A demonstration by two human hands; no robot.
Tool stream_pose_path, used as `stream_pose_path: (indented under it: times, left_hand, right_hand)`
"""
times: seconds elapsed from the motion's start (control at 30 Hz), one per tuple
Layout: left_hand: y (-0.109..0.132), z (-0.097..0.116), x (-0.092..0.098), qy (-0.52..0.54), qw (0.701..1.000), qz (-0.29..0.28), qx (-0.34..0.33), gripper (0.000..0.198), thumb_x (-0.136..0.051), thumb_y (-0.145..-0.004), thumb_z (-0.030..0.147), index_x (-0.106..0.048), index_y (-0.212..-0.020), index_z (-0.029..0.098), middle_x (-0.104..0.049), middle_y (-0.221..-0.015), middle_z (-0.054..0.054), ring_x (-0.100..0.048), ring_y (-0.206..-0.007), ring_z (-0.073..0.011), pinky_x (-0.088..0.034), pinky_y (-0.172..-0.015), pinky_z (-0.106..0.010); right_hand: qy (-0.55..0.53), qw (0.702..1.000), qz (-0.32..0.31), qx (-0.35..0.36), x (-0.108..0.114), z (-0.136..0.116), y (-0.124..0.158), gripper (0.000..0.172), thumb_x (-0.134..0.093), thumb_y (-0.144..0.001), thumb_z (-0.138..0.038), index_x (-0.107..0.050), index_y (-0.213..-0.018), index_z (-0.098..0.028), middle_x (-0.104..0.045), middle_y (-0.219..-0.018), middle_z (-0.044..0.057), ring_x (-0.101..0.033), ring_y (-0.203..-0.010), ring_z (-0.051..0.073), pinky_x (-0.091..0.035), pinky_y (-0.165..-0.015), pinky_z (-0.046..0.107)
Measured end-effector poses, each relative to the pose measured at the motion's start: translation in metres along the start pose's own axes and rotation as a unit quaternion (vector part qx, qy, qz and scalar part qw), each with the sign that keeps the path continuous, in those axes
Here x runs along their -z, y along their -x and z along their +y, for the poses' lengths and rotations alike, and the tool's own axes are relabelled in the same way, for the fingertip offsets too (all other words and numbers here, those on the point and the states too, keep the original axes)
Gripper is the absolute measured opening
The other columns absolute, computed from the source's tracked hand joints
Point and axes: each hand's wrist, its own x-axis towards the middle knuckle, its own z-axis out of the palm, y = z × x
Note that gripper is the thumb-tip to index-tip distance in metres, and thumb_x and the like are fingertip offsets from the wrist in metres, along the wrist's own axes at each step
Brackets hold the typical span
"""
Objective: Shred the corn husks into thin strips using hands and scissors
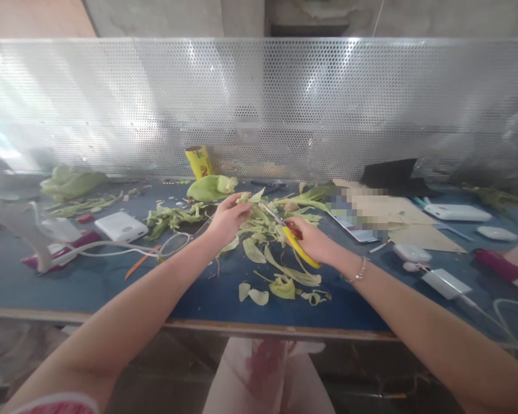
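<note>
Across the lower middle of the frame runs a blue tabletop (190,293) with a worn wooden edge. Nearest on it lie two smooth, rounded pale flakes (259,296), with one cupped yellow-green scrap (282,287) just beside them. Beyond, at the centre, spreads a heap of limp, ribbon-like trimmings (259,227), too tangled to count. Right of centre, the right hand (313,238) is closed round the yellow-and-red handles of one pair of metal-bladed scissors (300,246); how far the blades part I cannot tell. They point toward one pale, frayed leafy piece (256,196) at the centre, pinched in the fingers of the left hand (228,221). Behind is one plump, smooth green bundle (207,188), then one tilted yellow cylinder (200,163) before a perforated metal sheet (155,103).
</note>
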Motion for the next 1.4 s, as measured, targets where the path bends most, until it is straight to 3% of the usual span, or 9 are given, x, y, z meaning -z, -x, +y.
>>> stream_pose_path:
  times: [0.2,0.4,0.5,0.6,0.73,0.87,1.07,1.23,1.4]
  left_hand:
    - [0.000,-0.003,0.000,-0.057,0.998,-0.015,0.000,0.034,-0.076,-0.055,0.014,-0.049,-0.075,0.016,-0.056,-0.063,0.005,-0.057,-0.057,-0.0064,-0.045,-0.058,-0.020]
    - [0.004,-0.010,-0.002,-0.107,0.991,-0.060,0.048,0.039,-0.081,-0.047,0.015,-0.055,-0.077,0.016,-0.060,-0.061,0.004,-0.058,-0.054,-0.0078,-0.044,-0.055,-0.021]
    - [0.009,-0.011,-0.006,-0.121,0.987,-0.085,0.060,0.038,-0.082,-0.046,0.016,-0.057,-0.075,0.015,-0.061,-0.059,0.002,-0.057,-0.052,-0.0087,-0.043,-0.052,-0.021]
    - [0.013,-0.014,-0.010,-0.128,0.983,-0.111,0.074,0.037,-0.082,-0.048,0.018,-0.060,-0.078,0.015,-0.061,-0.058,0.002,-0.056,-0.050,-0.0092,-0.043,-0.052,-0.022]
    - [0.016,-0.020,-0.011,-0.117,0.979,-0.163,0.046,0.030,-0.080,-0.054,0.020,-0.062,-0.079,0.016,-0.066,-0.073,0.000,-0.061,-0.068,-0.0121,-0.048,-0.068,-0.026]
    - [0.019,-0.019,-0.014,-0.125,0.976,-0.173,0.038,0.026,-0.076,-0.061,0.023,-0.063,-0.081,0.015,-0.066,-0.080,-0.001,-0.061,-0.077,-0.0122,-0.047,-0.076,-0.026]
    - [0.023,-0.012,-0.019,-0.121,0.967,-0.194,0.112,0.026,-0.074,-0.064,0.031,-0.059,-0.076,0.013,-0.054,-0.054,0.003,-0.050,-0.050,-0.0060,-0.046,-0.057,-0.022]
    - [0.024,-0.008,-0.020,-0.105,0.961,-0.200,0.158,0.030,-0.075,-0.063,0.033,-0.054,-0.069,0.014,-0.039,-0.044,0.008,-0.038,-0.043,-0.0023,-0.040,-0.048,-0.016]
    - [0.025,-0.009,-0.021,-0.106,0.962,-0.215,0.129,0.029,-0.075,-0.064,0.034,-0.056,-0.075,0.015,-0.037,-0.045,0.009,-0.034,-0.040,-0.0015,-0.038,-0.046,-0.017]
  right_hand:
    - [-0.146,0.988,0.049,-0.025,0.007,0.010,-0.009,0.052,-0.069,-0.066,-0.036,-0.045,-0.110,-0.022,-0.054,-0.079,-0.001,-0.056,-0.061,0.014,-0.052,-0.053,0.031]
    - [-0.295,0.952,0.079,-0.020,0.006,-0.006,-0.007,0.065,-0.076,-0.056,-0.033,-0.035,-0.105,-0.024,-0.050,-0.092,0.000,-0.061,-0.083,0.018,-0.057,-0.064,0.032]
    - [-0.303,0.951,0.053,-0.019,0.001,-0.014,-0.004,0.067,-0.076,-0.055,-0.030,-0.034,-0.106,-0.026,-0.049,-0.099,0.002,-0.061,-0.087,0.018,-0.057,-0.066,0.033]
    - [-0.300,0.953,0.039,-0.019,-0.006,-0.014,-0.003,0.069,-0.076,-0.054,-0.028,-0.034,-0.109,-0.025,-0.049,-0.097,0.002,-0.061,-0.078,0.016,-0.057,-0.063,0.033]
    - [-0.300,0.952,0.043,0.030,-0.013,-0.008,-0.005,0.068,-0.075,-0.055,-0.028,-0.035,-0.109,-0.026,-0.048,-0.089,-0.002,-0.057,-0.069,0.012,-0.055,-0.062,0.032]
    - [-0.284,0.954,0.054,0.078,-0.015,-0.004,-0.007,0.062,-0.073,-0.058,-0.027,-0.036,-0.108,-0.025,-0.049,-0.081,-0.004,-0.053,-0.066,0.011,-0.052,-0.064,0.030]
    - [-0.251,0.960,0.075,0.101,-0.011,-0.003,-0.007,0.060,-0.072,-0.062,-0.030,-0.039,-0.112,-0.024,-0.050,-0.085,-0.001,-0.052,-0.070,0.011,-0.049,-0.067,0.030]
    - [-0.235,0.962,0.082,0.109,-0.008,-0.006,-0.005,0.059,-0.072,-0.063,-0.031,-0.040,-0.113,-0.022,-0.052,-0.087,0.000,-0.051,-0.073,0.012,-0.047,-0.070,0.031]
    - [-0.223,0.964,0.082,0.118,-0.008,-0.007,-0.003,0.058,-0.070,-0.065,-0.031,-0.041,-0.114,-0.021,-0.054,-0.088,0.001,-0.053,-0.073,0.012,-0.048,-0.071,0.032]
